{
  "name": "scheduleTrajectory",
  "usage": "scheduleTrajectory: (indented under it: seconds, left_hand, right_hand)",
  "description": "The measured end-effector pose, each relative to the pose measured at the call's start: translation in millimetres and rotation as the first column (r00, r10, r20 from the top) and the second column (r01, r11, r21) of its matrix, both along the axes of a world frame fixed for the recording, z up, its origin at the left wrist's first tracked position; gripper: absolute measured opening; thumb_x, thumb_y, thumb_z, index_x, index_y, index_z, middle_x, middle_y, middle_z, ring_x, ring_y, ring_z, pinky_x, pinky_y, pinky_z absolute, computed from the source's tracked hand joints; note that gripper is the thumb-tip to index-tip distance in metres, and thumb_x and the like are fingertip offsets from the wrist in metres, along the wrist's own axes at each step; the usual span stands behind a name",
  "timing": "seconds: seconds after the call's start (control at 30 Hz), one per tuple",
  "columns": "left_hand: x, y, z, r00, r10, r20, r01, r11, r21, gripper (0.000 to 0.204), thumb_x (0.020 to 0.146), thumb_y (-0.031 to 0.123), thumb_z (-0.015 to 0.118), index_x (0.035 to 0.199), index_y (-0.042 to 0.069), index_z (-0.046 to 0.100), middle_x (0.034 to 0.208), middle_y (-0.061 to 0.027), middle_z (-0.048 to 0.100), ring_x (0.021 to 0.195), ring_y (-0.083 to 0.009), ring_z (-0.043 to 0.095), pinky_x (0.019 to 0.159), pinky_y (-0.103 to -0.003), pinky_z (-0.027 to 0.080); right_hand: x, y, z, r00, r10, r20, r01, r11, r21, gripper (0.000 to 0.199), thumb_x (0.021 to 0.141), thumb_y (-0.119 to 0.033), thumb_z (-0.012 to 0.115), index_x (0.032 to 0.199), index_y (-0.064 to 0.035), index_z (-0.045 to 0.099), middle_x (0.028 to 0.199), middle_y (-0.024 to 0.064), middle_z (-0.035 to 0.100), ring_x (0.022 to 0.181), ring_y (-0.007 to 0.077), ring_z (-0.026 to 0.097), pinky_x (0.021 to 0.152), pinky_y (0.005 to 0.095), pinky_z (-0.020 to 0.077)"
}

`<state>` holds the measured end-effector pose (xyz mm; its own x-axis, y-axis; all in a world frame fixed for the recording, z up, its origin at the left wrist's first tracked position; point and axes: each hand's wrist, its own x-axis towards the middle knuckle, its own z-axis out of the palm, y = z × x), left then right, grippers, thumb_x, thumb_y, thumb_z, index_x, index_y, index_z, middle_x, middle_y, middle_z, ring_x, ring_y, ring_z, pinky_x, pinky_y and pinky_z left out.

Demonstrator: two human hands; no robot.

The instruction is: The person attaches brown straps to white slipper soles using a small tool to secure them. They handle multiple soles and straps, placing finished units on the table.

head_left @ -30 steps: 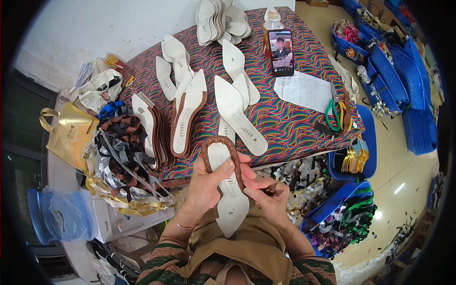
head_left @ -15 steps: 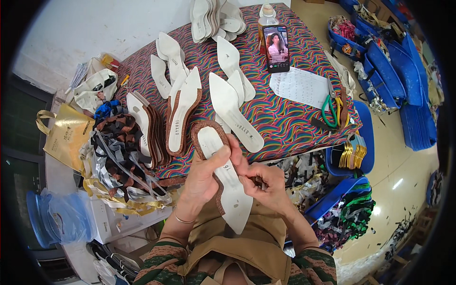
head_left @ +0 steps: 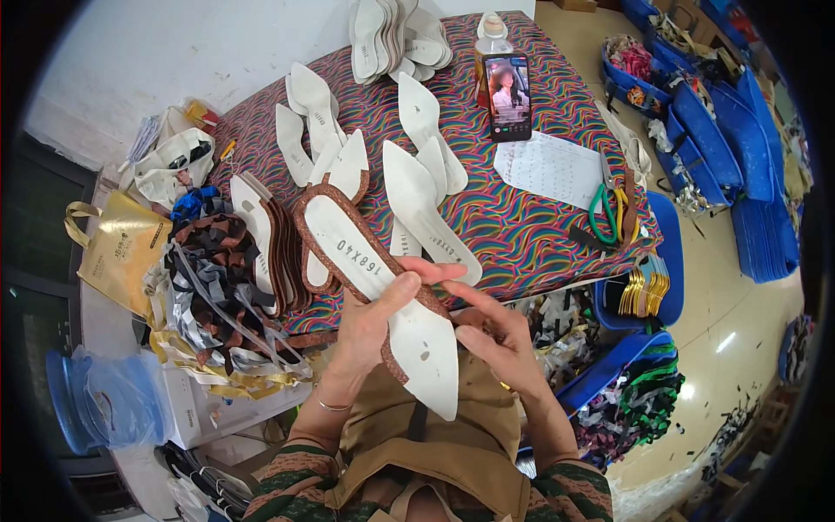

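My left hand (head_left: pixel 361 344) grips a white shoe insole (head_left: pixel 422 348) at its waist, thumb on top and fingers beneath. Glittery brown edging runs round the rounded heel and along both sides, while the pointed toe towards me is bare white. Beside the insole's right edge, my right hand (head_left: pixel 504 348) has its index finger stretched towards the edging and its thumb apart. Partly behind the held heel lies an insole (head_left: pixel 352 165) with brown edging. More white insoles (head_left: pixel 426 209) lie on the patterned cloth beyond, and a brown-edged stack (head_left: pixel 261 235) leans at the left.
A phone (head_left: pixel 508 100) stands against a bottle (head_left: pixel 492 39) at the back. Paper (head_left: pixel 548 170) and green-handled scissors (head_left: pixel 602 213) lie on the right. Strips of trim (head_left: pixel 217 261) hang at the left table edge. Blue bins (head_left: pixel 665 252) stand at the right.
The held insole has swung its heel to the left and tilted. My right hand has come off its pinch at the edge, its fingers now spread.
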<state>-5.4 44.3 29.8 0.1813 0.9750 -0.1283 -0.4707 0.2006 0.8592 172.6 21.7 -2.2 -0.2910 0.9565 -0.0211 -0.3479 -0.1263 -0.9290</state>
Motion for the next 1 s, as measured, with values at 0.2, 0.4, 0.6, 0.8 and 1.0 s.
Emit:
scheduleTrajectory:
  seconds: [0.2, 0.4, 0.6, 0.8, 1.0]
  left_hand:
    - [4, 1, 10, 0.993, 0.079, -0.084, -0.081, 0.996, -0.031, 0.022, 0.096, 0.014, 0.053, 0.108, -0.004, 0.059, 0.100, -0.0254, 0.068, 0.076, -0.0218, 0.070, 0.064, -0.032, 0.058]
    - [4, 1, 5, 0.973, 0.158, -0.166, -0.145, 0.985, 0.089, 0.020, 0.096, 0.014, 0.054, 0.101, -0.005, 0.058, 0.082, -0.0184, 0.067, 0.073, -0.0246, 0.069, 0.063, -0.035, 0.059]
    - [-1, 13, 3, 0.963, 0.214, -0.163, -0.204, 0.976, 0.078, 0.018, 0.098, 0.016, 0.051, 0.095, -0.002, 0.055, 0.076, -0.0121, 0.062, 0.070, -0.0247, 0.068, 0.062, -0.035, 0.057]
    - [-7, 29, -15, 0.950, 0.301, 0.082, -0.290, 0.948, -0.129, 0.020, 0.099, 0.023, 0.053, 0.092, 0.004, 0.055, 0.076, -0.0080, 0.060, 0.076, -0.0246, 0.066, 0.067, -0.037, 0.055]
    - [8, 48, -37, 0.892, 0.329, 0.311, -0.218, 0.914, -0.341, 0.018, 0.098, 0.025, 0.056, 0.091, 0.009, 0.057, 0.082, -0.0045, 0.059, 0.089, -0.0240, 0.062, 0.084, -0.038, 0.051]
  right_hand:
    - [14, -10, -23, 0.974, 0.044, 0.223, -0.077, 0.987, 0.139, 0.021, 0.089, -0.004, 0.065, 0.108, 0.0029, 0.064, 0.076, 0.0051, 0.065, 0.063, 0.0099, 0.057, 0.057, 0.0256, 0.0466]
    - [19, -23, -1, 0.877, -0.084, 0.472, -0.078, 0.946, 0.314, 0.011, 0.088, -0.003, 0.066, 0.097, 0.0043, 0.067, 0.067, 0.0038, 0.063, 0.059, 0.0061, 0.055, 0.054, 0.0222, 0.0439]
    - [67, -5, 10, 0.880, 0.237, 0.412, -0.203, 0.971, -0.126, 0.018, 0.081, 0.001, 0.072, 0.097, 0.0060, 0.068, 0.074, 0.0054, 0.068, 0.066, 0.0059, 0.061, 0.059, 0.0218, 0.0484]
    - [150, 53, 43, 0.846, 0.063, 0.530, -0.021, 0.996, -0.085, 0.012, 0.081, 0.002, 0.070, 0.093, 0.0042, 0.066, 0.072, 0.0077, 0.068, 0.064, 0.0098, 0.063, 0.057, 0.0231, 0.0492]
    - [136, 107, -5, 0.177, -0.875, 0.451, 0.305, 0.484, 0.820, 0.013, 0.087, -0.003, 0.067, 0.099, -0.0007, 0.065, 0.084, 0.0020, 0.065, 0.062, 0.0068, 0.053, 0.054, 0.0216, 0.0410]
